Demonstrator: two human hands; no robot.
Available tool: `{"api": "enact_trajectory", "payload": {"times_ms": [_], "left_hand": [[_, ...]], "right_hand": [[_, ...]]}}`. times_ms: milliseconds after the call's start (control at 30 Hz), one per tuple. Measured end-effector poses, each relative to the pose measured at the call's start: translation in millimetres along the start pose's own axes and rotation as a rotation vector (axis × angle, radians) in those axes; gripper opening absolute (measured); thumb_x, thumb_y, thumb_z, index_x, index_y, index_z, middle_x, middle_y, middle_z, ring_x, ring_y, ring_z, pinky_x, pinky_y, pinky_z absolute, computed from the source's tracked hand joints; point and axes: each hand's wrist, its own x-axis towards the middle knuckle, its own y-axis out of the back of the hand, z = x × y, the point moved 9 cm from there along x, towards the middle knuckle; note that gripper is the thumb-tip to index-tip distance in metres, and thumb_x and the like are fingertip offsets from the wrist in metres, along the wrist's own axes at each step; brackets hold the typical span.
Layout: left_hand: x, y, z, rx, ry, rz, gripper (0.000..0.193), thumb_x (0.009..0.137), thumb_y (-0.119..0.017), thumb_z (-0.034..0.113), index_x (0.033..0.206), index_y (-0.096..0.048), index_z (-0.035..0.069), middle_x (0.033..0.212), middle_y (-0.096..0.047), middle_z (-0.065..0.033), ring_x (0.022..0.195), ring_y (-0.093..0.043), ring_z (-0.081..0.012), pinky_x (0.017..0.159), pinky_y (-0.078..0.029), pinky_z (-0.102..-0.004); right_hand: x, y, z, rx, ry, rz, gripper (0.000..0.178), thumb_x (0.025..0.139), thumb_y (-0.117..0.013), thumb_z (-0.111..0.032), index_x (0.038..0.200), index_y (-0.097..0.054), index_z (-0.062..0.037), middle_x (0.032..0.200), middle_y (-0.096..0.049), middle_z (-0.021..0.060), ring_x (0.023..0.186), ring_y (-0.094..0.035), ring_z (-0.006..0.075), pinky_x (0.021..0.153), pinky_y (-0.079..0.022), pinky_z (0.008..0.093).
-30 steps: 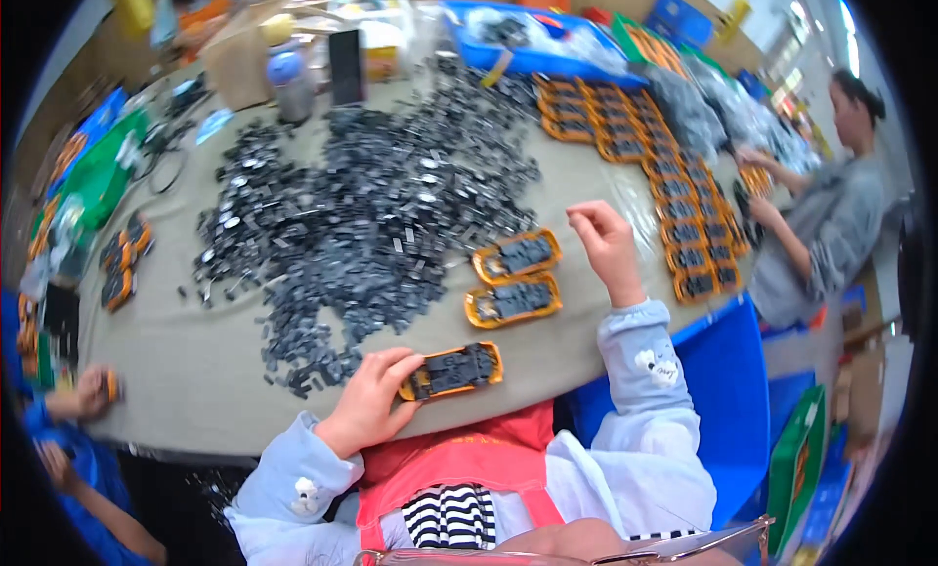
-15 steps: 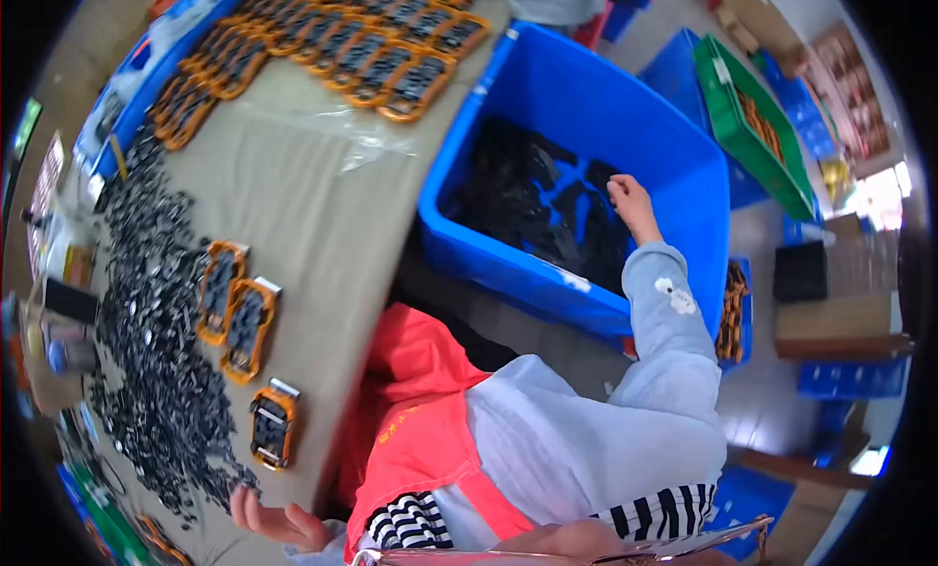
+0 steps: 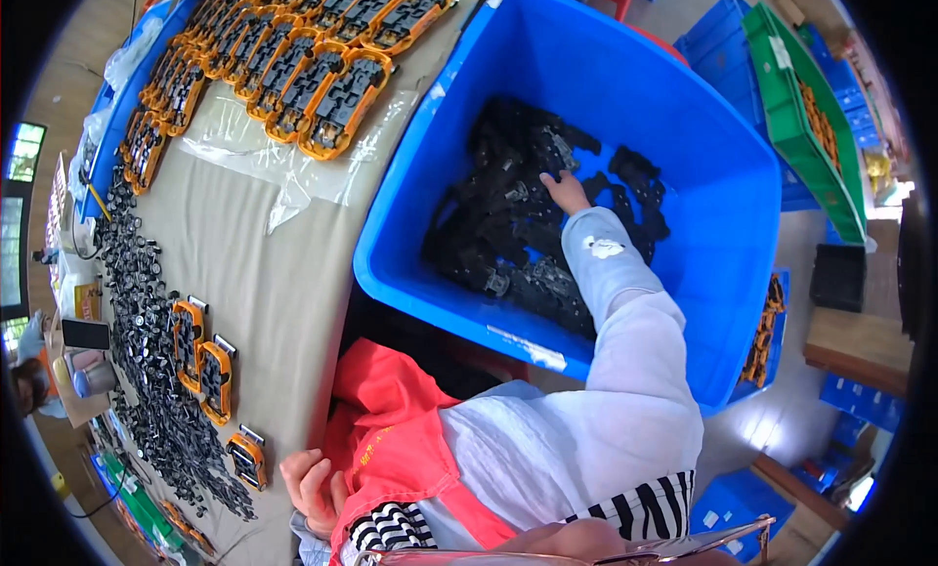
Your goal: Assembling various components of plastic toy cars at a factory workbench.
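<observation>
Many dark plastic parts (image 3: 489, 214) lie heaped in the blue bin (image 3: 674, 107) beside the bench (image 3: 274, 302). At the heap, the right hand (image 3: 567, 192) reaches down with fingers partly bent; whether they pinch a part cannot be told. Because the parts overlap, lifting one could drag others along, and the pale sleeve (image 3: 616, 263) might snag on them. By the bench edge, the left hand (image 3: 313, 488) has its fingers loosely curled, nothing visible in them. Near it lies an orange-and-black piece (image 3: 247, 461), which a careless sweep could knock askew. Beyond are two similar pieces (image 3: 216, 382), beside a spread of small dark bits (image 3: 161, 400).
</observation>
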Motion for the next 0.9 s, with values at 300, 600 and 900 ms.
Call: {"api": "enact_trajectory", "payload": {"times_ms": [300, 600, 900], "left_hand": [[27, -33, -23, 0.033, 0.08, -0.011, 0.022, 0.072, -0.067, -0.003, 0.094, -0.063, 0.001, 0.099, -0.06, -0.0173, 0.087, -0.057, -0.0317, 0.077, -0.048, -0.0425], [42, -56, -34, -0.079, 0.062, -0.043, 0.019, 0.076, -0.068, 0.0, 0.094, -0.064, 0.002, 0.1, -0.06, -0.0161, 0.09, -0.057, -0.0313, 0.079, -0.048, -0.042], [29, -45, -37, -0.067, 0.094, 0.002, 0.023, 0.073, -0.07, -0.004, 0.095, -0.065, 0.002, 0.098, -0.06, -0.0157, 0.088, -0.058, -0.0307, 0.077, -0.049, -0.0409]], "right_hand": [[-26, -65, -71, 0.642, -0.436, -0.197, 0.078, 0.076, -0.079, -0.055, 0.118, -0.06, 0.0085, 0.122, -0.065, 0.0257, 0.114, -0.063, 0.0338, 0.098, -0.05, 0.039], [10, -121, -70, 0.813, -0.011, -0.239, 0.071, 0.073, -0.088, -0.03, 0.13, -0.056, -0.0007, 0.122, -0.067, 0.0119, 0.104, -0.065, 0.0252, 0.09, -0.051, 0.0395], [-86, -114, -150, 0.743, -0.233, -0.841, 0.065, 0.078, -0.085, -0.026, 0.134, -0.055, -0.0101, 0.12, -0.067, 0.0058, 0.106, -0.065, 0.02, 0.083, -0.052, 0.041]]}}
